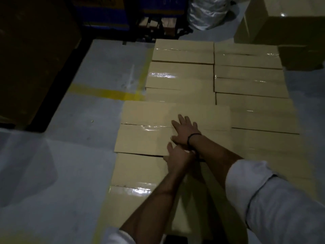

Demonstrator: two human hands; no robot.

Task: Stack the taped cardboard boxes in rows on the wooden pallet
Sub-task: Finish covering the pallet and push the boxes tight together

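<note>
Tan taped cardboard box (149,131) lay on the lower layer of matching taped boxes (246,81), overhanging that layer's left edge. Right hand (186,131) pressed flat on its top, fingers straight. Left hand (179,156) lay open against its near edge, blurred. Boxes sat in two rows on grey floor (52,173) with yellow tape lines (98,91). Dim room: dark blue rack (109,16), silver wrapped bundle (205,13) and big cartons (284,20) behind.

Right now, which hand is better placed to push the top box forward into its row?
Probably the left hand: it rests against the near edge of the top box. The right hand lies flat on top, likely only steadying.
</note>
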